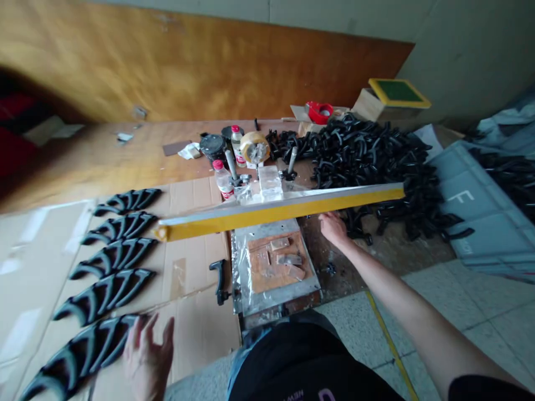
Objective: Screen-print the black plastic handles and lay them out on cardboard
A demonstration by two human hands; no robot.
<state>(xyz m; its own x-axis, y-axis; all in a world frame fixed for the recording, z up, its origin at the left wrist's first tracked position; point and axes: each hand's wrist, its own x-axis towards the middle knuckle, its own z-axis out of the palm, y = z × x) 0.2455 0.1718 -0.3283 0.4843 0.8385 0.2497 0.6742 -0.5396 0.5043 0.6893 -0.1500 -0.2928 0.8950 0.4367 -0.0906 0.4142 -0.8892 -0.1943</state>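
My left hand (146, 356), its fingers apart and holding nothing I can see, is at the right end of the nearest row of black curved handles (86, 342). Several more such rows lie behind that one on flattened cardboard (196, 320). On the other side, my right hand (334, 227) reaches to the near edge of a big heap of loose black handles (359, 150). A long yellow and grey bar (284, 210) passes across the view just above its fingers. Those fingertips are partly hidden and too small to read.
Between my hands sits a metal plate (246, 306) bearing a wooden board with clear blocks. A single black handle (219, 278) lies left of it. Behind stand red-capped bottles (223, 181), a tape roll (254, 148) and a red tape dispenser (320, 113). A grey crate (472, 206) is at right.
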